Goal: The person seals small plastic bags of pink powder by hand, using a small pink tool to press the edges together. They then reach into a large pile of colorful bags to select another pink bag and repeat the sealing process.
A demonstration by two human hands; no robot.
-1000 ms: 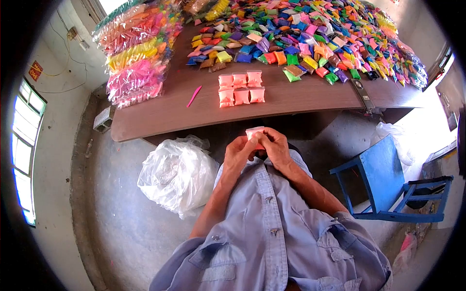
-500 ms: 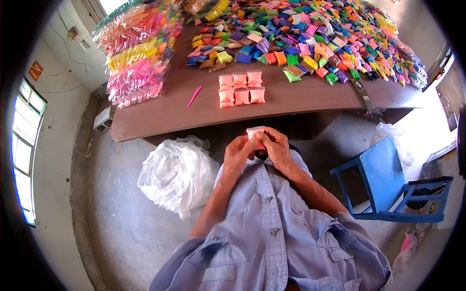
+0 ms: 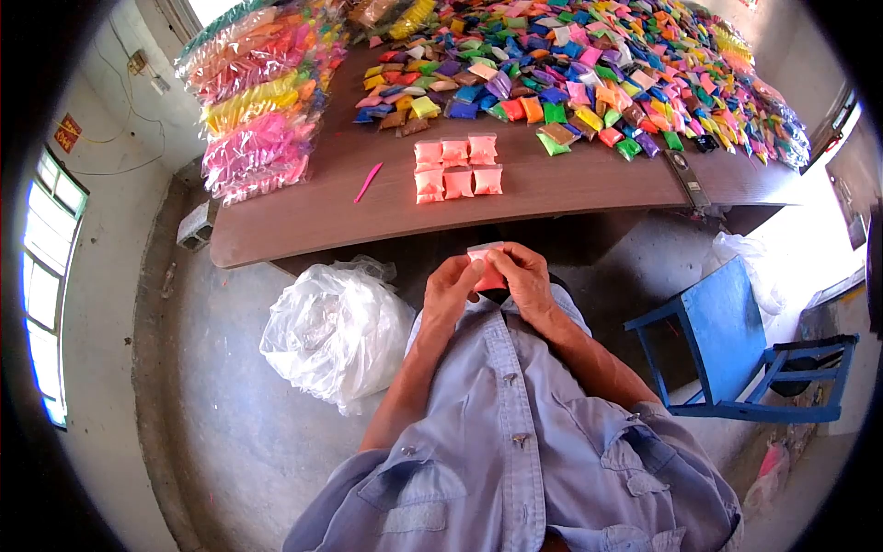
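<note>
Between my two hands, in front of my chest and just off the table's near edge, is a small clear packet with coral-pink filling (image 3: 489, 272). My left hand (image 3: 451, 287) grips its left side, thumb on the face. On the right side my right hand (image 3: 524, 279) pinches it, thumb also on the face. Fingers cover much of the packet; its clear top edge shows above them. Straight ahead on the brown table (image 3: 313, 216), several matching coral-pink packets (image 3: 458, 182) lie in two rows. Left of them is a slim pink plastic tool (image 3: 368, 182).
A large heap of small multicoloured packets (image 3: 552, 74) covers the table's back and right. Bundled clear bags of coloured packets (image 3: 258, 120) are stacked at left. A white plastic bag (image 3: 336, 331) sits on the floor left of me, a blue stool (image 3: 713, 336) at right.
My fingers have shifted slightly on the packet, and more of its coral-pink face shows between my thumbs. Things on the table have not moved.
</note>
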